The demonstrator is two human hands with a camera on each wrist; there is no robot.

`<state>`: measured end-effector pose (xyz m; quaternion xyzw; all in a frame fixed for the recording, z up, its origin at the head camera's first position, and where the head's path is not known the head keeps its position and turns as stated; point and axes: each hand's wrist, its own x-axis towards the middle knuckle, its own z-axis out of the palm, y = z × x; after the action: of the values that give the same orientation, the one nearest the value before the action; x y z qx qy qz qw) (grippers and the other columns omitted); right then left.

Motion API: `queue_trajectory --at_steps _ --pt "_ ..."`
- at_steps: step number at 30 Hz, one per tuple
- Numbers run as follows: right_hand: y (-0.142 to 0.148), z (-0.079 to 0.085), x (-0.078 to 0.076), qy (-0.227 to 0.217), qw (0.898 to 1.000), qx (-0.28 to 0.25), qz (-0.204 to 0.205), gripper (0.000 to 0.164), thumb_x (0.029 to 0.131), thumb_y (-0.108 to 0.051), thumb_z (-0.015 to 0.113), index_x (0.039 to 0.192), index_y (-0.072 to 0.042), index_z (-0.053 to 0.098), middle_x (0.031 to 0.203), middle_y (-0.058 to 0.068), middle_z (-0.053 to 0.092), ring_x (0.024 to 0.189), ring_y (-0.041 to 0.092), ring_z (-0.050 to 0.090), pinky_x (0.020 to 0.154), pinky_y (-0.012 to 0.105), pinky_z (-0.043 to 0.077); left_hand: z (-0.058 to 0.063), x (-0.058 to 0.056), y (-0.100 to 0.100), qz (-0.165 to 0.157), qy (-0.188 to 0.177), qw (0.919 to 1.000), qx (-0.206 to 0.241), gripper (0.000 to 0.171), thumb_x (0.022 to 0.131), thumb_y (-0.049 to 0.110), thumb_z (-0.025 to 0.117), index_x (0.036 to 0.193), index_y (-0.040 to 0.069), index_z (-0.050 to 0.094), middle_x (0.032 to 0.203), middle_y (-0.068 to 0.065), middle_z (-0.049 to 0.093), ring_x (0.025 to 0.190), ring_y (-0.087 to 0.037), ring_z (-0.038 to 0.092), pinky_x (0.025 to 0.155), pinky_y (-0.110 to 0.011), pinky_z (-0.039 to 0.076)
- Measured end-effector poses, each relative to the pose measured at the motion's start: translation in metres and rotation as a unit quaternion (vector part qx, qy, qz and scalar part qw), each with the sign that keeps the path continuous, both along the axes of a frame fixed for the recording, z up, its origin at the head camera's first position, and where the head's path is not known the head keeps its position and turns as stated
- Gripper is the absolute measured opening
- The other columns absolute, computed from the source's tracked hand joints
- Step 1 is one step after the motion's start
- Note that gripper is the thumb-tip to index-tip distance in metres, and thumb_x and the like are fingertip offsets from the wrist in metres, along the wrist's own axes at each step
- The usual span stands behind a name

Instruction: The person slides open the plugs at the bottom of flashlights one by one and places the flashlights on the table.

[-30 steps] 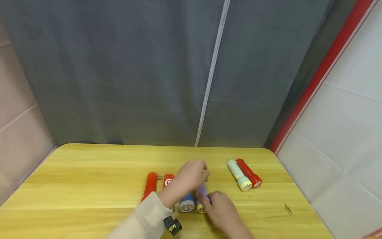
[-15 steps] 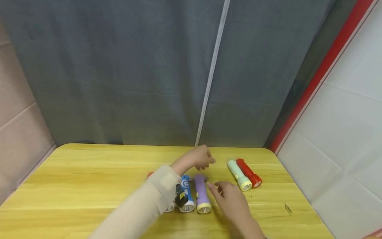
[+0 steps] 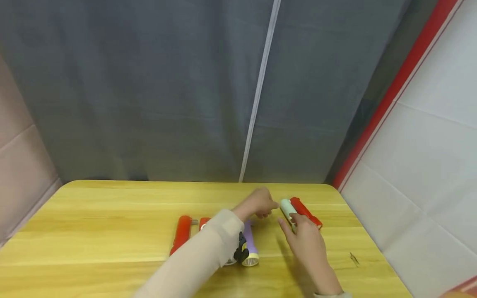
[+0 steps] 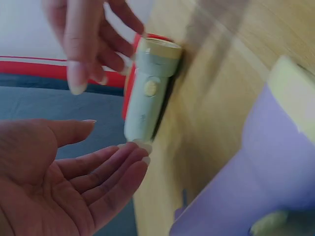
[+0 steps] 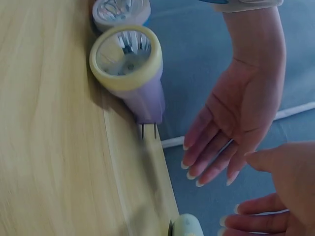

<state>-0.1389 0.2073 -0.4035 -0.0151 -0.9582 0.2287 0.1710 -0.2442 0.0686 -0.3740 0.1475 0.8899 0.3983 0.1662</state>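
Observation:
A pale green flashlight [image 3: 287, 208] lies on the table, and the red flashlight [image 3: 307, 212] lies against its far side. My left hand [image 3: 259, 203] reaches across to its tail end; in the left wrist view the relaxed fingertips [image 4: 133, 156] are at that end, contact unclear. Over its head end hovers my right hand [image 3: 308, 242], fingers loosely bent and thumb apart, holding nothing. In the head view this hand hides the lens. Left of my hands lies a purple flashlight [image 3: 250, 245] with a cream rim; the right wrist view shows two metal prongs [image 5: 149, 131] at its tail.
Another red flashlight [image 3: 181, 234] lies at the left of the row. My left sleeve [image 3: 201, 252] covers much of the flashlights between it and the purple one. The wooden table [image 3: 112, 231] ends at a grey curtain [image 3: 149, 103]; a white wall [image 3: 421, 165] stands right.
My right hand has let go of the purple flashlight and moved right over the pale green one. My left hand has also shifted right, to the green one's tail. The view has turned slightly.

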Motion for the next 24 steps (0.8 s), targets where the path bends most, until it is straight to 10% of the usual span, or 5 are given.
queue_trajectory --at_steps 8,24 --pt "0.008 -0.007 -0.001 0.027 0.999 0.022 -0.032 0.046 0.09 -0.035 0.075 0.114 0.004 0.071 0.11 0.024 0.072 0.094 0.039 0.069 0.069 0.055 0.057 -0.015 0.002 0.014 0.026 -0.054 0.9961 0.065 0.035 0.096 0.013 0.063 0.065 -0.001 0.061 0.051 -0.006 0.051 0.045 -0.017 0.048 0.043 -0.023 0.042" --pt "0.014 -0.021 -0.007 0.007 0.997 0.045 -0.065 0.04 0.085 -0.029 0.08 0.108 0.002 0.07 0.102 0.019 0.07 0.09 0.035 0.067 0.06 0.05 0.056 -0.029 0.002 0.04 0.117 -0.104 0.9826 0.101 0.024 0.094 0.02 0.069 0.082 0.001 0.06 0.075 -0.022 0.072 0.05 -0.023 0.061 0.054 -0.034 0.06"
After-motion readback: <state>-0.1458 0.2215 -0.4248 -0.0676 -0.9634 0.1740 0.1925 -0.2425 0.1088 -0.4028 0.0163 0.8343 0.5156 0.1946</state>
